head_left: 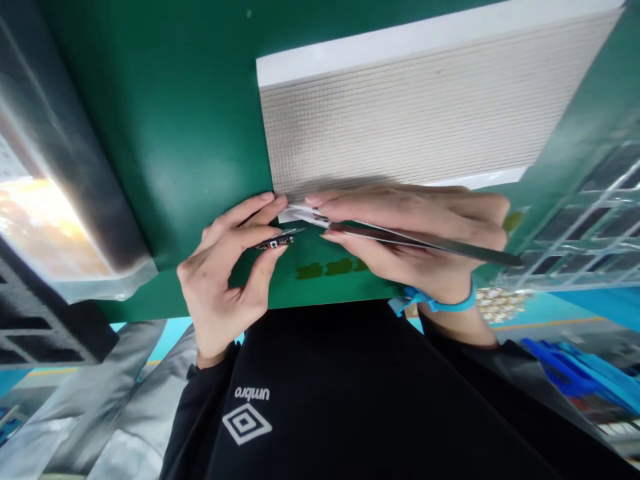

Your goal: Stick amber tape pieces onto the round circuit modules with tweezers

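Observation:
My left hand [227, 270] pinches a small dark electronic part [275, 241] between thumb and fingers, just above the green mat. Its index fingertip also reaches the near left corner of a ribbed sheet [430, 100] with white edges. My right hand [415, 227] is closed around metal tweezers [430, 243], whose tips point left toward that corner. A whitish strip or flap [303, 213] lies between the two hands, by the tweezer tips. Whether the tips grip anything is too small to tell.
Several olive-coloured pieces [336, 268] lie on the green mat [185, 133] near its front edge. On the left are a plastic-wrapped item [55, 220] and a black foam tray [40, 333]. Clear-plastic trays with dark rectangular parts [575, 223] stand at the right.

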Motion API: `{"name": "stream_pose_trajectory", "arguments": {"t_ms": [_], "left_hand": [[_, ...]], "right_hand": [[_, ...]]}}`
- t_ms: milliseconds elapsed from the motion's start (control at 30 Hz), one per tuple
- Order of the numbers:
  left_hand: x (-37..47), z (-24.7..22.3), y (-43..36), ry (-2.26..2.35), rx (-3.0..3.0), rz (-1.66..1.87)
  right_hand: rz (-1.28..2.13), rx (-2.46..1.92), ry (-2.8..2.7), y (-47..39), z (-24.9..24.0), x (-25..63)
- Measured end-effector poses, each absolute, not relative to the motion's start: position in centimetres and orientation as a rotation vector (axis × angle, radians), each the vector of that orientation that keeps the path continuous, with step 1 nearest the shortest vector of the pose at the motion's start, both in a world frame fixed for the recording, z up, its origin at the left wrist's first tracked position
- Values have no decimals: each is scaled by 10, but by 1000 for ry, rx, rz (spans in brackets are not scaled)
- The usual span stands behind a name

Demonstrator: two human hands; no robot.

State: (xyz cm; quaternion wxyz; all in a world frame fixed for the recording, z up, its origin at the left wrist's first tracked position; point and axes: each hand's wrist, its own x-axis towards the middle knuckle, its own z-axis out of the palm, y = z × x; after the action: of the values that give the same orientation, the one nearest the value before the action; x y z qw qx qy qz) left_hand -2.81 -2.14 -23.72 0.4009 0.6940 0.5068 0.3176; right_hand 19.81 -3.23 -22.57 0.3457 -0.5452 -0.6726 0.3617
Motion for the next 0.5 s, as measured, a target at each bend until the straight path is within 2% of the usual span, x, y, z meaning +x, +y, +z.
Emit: {"name": "stream_pose_trajectory", "arguments": {"t_ms": [233,500], "left_hand": [[-28,-240,-22,1278,1711,842],[-26,-238,-22,1293,1709,816]], "right_hand": [[1049,-1430,-1600,-29,-226,196],[1018,-1474,-1578,-34,-236,196]]}}
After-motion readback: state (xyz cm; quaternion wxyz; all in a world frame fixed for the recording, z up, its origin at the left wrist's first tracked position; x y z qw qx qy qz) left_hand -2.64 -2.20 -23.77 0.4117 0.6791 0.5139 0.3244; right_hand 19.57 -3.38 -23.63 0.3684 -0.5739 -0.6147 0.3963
